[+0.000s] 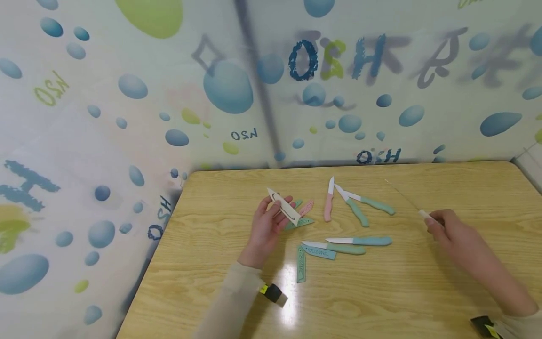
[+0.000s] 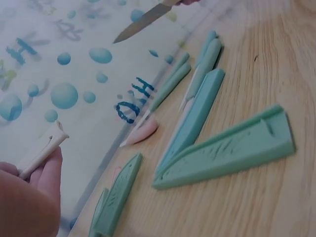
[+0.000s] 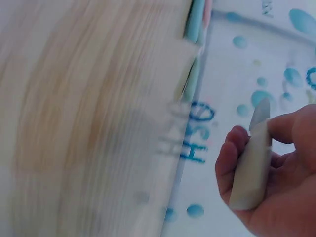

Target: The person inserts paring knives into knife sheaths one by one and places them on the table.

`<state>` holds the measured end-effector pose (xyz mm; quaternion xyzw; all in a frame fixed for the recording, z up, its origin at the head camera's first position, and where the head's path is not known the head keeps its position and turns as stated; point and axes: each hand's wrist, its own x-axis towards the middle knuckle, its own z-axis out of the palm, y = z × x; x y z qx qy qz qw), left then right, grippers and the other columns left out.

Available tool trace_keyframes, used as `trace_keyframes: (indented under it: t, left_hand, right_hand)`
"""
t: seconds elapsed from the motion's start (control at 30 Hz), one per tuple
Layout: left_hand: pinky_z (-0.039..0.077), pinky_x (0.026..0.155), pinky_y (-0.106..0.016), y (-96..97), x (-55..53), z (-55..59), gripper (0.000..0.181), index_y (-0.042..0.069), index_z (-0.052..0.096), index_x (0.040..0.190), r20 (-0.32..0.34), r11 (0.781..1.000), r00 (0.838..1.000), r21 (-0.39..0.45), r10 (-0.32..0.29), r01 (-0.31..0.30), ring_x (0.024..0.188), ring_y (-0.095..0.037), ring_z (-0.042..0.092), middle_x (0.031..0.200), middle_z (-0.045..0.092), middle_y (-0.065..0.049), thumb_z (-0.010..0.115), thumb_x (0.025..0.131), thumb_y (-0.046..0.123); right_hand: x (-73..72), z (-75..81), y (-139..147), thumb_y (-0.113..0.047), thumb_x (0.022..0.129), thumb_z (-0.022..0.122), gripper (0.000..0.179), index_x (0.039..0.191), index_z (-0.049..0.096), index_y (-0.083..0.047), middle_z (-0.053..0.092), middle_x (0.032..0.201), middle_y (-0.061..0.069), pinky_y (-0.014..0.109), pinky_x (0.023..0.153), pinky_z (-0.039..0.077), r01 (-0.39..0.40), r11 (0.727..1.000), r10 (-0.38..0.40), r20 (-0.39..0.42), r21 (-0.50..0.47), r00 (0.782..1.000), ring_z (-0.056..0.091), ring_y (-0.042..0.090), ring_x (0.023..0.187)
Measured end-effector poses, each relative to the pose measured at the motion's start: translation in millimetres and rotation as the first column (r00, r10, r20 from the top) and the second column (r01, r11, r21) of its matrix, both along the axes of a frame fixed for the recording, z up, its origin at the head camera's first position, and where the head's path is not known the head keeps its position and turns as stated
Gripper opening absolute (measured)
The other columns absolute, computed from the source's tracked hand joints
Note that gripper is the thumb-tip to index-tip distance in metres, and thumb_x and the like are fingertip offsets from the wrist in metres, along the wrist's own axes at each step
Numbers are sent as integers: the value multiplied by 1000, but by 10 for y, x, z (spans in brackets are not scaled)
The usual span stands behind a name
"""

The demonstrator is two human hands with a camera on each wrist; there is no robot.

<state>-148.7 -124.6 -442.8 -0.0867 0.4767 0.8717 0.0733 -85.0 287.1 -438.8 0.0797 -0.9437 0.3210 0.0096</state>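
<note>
My left hand holds a white knife sheath above the table, pinched between thumb and fingers. The right hand grips a knife by its cream handle, off to the right of the other knives. Its thin blade points away from the hand, bare and apart from the sheath. Just beyond the left hand lie a pink sheath and green sheaths, partly hidden by the fingers.
On the wooden table lie a pink-handled knife, two green-handled knives crossing near their tips, a blue-handled knife and another green-handled knife. A blue sheath and a green sheath lie nearer. Patterned curtains border the table.
</note>
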Motion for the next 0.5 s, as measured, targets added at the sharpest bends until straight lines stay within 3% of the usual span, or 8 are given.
trace_keyframes:
  t: [0.13,0.3,0.5]
  left_hand:
    - [62,88,-33,73,9,-8,39,-1,35,148,10,999,1000,32,1,-1,113,-27,72,128,69,-17,45,112,9]
    - [61,92,-33,154,29,-3,39,2,34,149,28,997,1000,75,2,-4,117,-28,69,129,68,-18,42,112,10]
    - [60,92,-32,241,58,1,36,1,34,147,0,996,1000,92,16,-16,109,-22,72,124,69,-17,41,113,10]
  right_hand:
    - [72,-22,-199,-8,112,40,20,116,52,8,61,89,5,24,51,41,-73,991,64,-84,-109,994,51,6,69]
    - [142,-37,-434,-7,112,41,16,111,56,0,57,82,-1,24,48,43,-167,964,145,-116,-209,983,50,8,63]
    - [209,2,-651,-23,113,48,21,112,58,-4,55,76,1,27,48,41,-121,949,148,75,-291,986,49,10,60]
